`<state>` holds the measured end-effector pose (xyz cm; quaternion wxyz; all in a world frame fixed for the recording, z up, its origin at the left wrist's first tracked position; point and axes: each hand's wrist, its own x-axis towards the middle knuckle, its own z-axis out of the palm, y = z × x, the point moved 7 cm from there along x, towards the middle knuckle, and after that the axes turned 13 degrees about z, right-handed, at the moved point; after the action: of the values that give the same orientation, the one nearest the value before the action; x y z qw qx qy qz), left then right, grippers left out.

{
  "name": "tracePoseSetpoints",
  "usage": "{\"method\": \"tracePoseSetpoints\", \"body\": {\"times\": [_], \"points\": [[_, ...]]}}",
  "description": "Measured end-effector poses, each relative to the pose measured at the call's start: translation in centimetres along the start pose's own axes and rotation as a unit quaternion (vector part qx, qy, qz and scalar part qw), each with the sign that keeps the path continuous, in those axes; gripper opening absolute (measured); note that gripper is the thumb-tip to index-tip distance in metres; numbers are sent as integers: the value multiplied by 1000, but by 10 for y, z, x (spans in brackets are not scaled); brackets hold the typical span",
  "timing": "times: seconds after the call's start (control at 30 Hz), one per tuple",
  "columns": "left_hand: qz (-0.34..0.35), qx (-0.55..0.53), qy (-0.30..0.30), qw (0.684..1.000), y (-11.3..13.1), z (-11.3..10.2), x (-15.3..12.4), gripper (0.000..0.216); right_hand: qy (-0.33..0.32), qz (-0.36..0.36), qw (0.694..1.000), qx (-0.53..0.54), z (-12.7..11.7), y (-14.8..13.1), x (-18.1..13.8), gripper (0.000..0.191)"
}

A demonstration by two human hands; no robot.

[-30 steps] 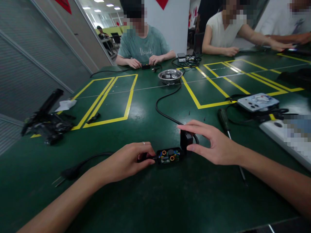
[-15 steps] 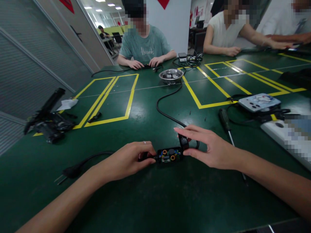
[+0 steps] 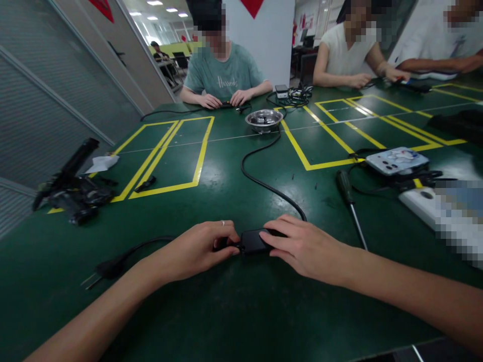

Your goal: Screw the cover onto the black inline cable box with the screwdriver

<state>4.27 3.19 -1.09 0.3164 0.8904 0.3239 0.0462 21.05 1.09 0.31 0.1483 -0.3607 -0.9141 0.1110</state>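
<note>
A small black plastic case (image 3: 253, 242) lies on the green table with its cover over it, so its circuit board is hidden. My left hand (image 3: 206, 246) is closed in a pinch on the black power cord at the case's left end. From that hand the cord runs left to a two-pin plug (image 3: 109, 267). My right hand (image 3: 302, 244) grips the right part of the case, fingers over the cover and thumb at the near side. Beyond it a black cable (image 3: 271, 190) curves away across the table.
A screwdriver (image 3: 347, 193) lies right of my right hand. Behind it are a phone (image 3: 398, 160) and a white device (image 3: 426, 211). A metal bowl (image 3: 264, 120) stands mid-table. Black parts (image 3: 75, 193) are piled at left. Co-workers (image 3: 226, 70) sit across the table.
My right hand has lowered the black cover from a raised, tilted position onto the case, covering the circuit board. My left hand keeps its hold on the cord.
</note>
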Motion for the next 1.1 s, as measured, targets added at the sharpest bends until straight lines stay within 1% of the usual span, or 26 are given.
{"method": "tracePoseSetpoints", "body": {"times": [0.17,0.2,0.27,0.33,0.37,0.43,0.47,0.5,0.53,0.57,0.6,0.63,0.67,0.73,0.83,0.9,0.97,1.03,1.1], "points": [[-14,2,-17,1000,-1,-1,2,18,18,-5,998,-53,4,-5,-1,36],[-24,7,-21,999,0,-4,1,22,22,-7,998,-54,5,-5,-1,35],[-46,32,-13,998,4,-18,-3,40,26,-11,999,-36,4,-4,-2,34],[-65,73,22,995,12,-37,-6,57,39,-7,999,8,-6,1,-1,38],[-71,97,54,991,18,-46,-6,58,55,2,998,30,-15,6,0,42],[-63,144,140,978,32,-55,-2,54,117,44,991,48,-40,22,2,42],[-43,168,186,967,41,-54,3,53,151,79,985,37,-54,33,3,39],[-8,187,205,961,49,-45,11,57,188,121,975,12,-69,46,2,35],[35,203,176,963,56,-27,22,63,212,174,961,-29,-81,60,1,33],[65,224,154,960,60,-9,31,71,217,233,944,-79,-90,76,-2,34],[66,247,142,956,60,6,39,77,216,296,921,-132,-96,93,-7,37],[55,265,123,955,57,19,45,77,202,353,896,-179,-100,110,-13,41],[47,272,117,954,54,28,48,75,175,401,873,-215,-101,126,-20,47],[36,287,116,950,51,36,51,72,113,468,842,-245,-93,153,-34,53],[38,310,130,941,52,32,47,78,17,510,834,-212,-69,178,-46,50],[51,328,146,932,57,27,41,81,-13,527,829,-188,-58,184,-48,47],[75,343,175,920,64,22,35,83,-15,533,827,-180,-54,184,-46,44],[95,343,191,915,70,21,31,85,-6,533,827,-179,-57,184,-42,43],[94,325,172,925,68,26,33,81,20,539,828,-154,-65,187,-38,42]]}}
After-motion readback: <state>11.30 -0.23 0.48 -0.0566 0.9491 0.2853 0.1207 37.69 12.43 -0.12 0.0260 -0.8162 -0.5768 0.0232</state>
